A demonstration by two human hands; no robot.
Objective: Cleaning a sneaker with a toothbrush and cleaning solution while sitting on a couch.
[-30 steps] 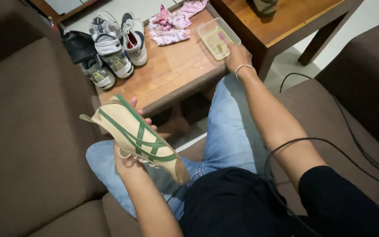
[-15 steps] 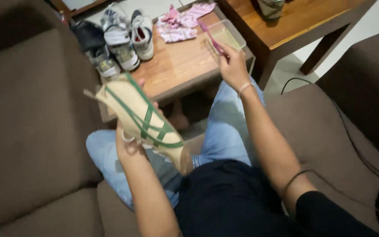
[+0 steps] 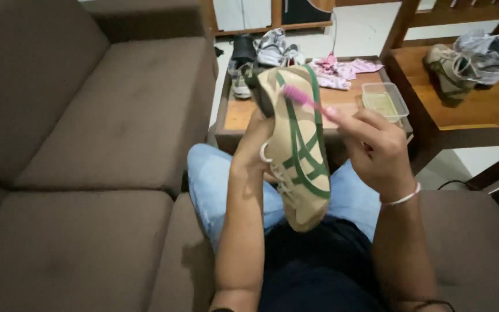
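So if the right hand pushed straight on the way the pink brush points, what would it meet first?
The right hand points its pink toothbrush up-left at the cream shoe with green stripes, held by the left hand. The bristles look to be already at the shoe's side, so it meets the shoe first; exact contact is unclear.

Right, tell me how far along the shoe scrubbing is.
Early on. In hand: the left hand holds the cream shoe with green stripes upright while the right hand presses a pink toothbrush to its heel end. The clear tub of liquid sits ready on the low table. Left: other shoes wait there, untouched.
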